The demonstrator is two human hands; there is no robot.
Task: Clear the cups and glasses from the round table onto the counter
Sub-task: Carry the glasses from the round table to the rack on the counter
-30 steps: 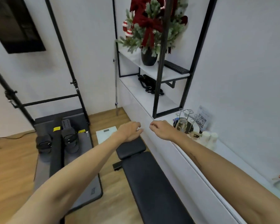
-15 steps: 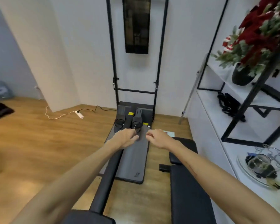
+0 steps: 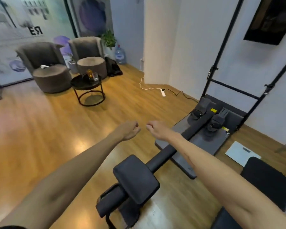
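Observation:
Far across the wooden floor stands a small round black table (image 3: 82,85) on a ring base. A clear glass (image 3: 95,76) and an amber glass (image 3: 89,73) sit on its right side, with a dark item beside them. My left hand (image 3: 130,130) and my right hand (image 3: 156,130) are stretched out in front of me over the floor, close together, fingers loosely curled, holding nothing. Both are far from the table. The counter is out of view.
Two grey armchairs (image 3: 46,63) with round seats stand behind the table. A black exercise machine (image 3: 210,129) with seat pad (image 3: 135,176) lies right below my arms. A white power strip (image 3: 163,93) and cord lie on the floor. A white scale (image 3: 242,152) sits at right.
The view has swung left, away from the white counter and its shelves, across the exercise machine, to the lounge corner with the round table. Both hands stay outstretched and empty.

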